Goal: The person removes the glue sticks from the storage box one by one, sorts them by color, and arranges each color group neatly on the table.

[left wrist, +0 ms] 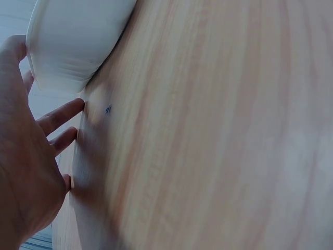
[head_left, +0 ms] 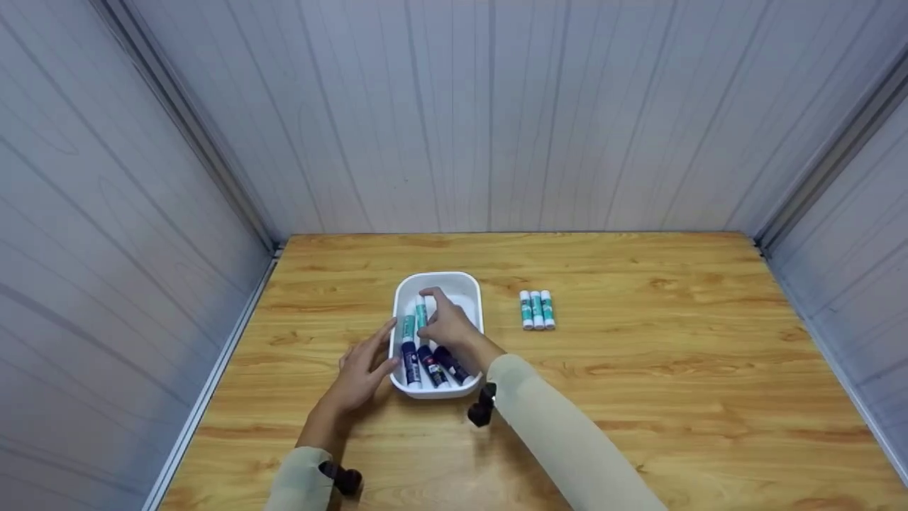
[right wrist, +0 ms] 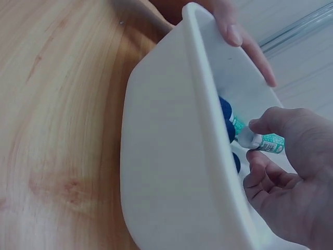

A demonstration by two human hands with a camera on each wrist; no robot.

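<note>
Right hand [head_left: 448, 325] pinches teal glue stick [right wrist: 263, 140] inside white tray [head_left: 472, 287] — left hand [head_left: 362, 369] flat-fingered, touching tray's side.

Your sleeves [head_left: 560, 433] are pale beige and reach the wrists. Each wrist carries a small black camera unit [head_left: 482, 408]. Both hands are bare.

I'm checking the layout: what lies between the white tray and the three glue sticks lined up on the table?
Only bare wooden table separates the white tray from the three glue sticks, as the head view shows.
</note>
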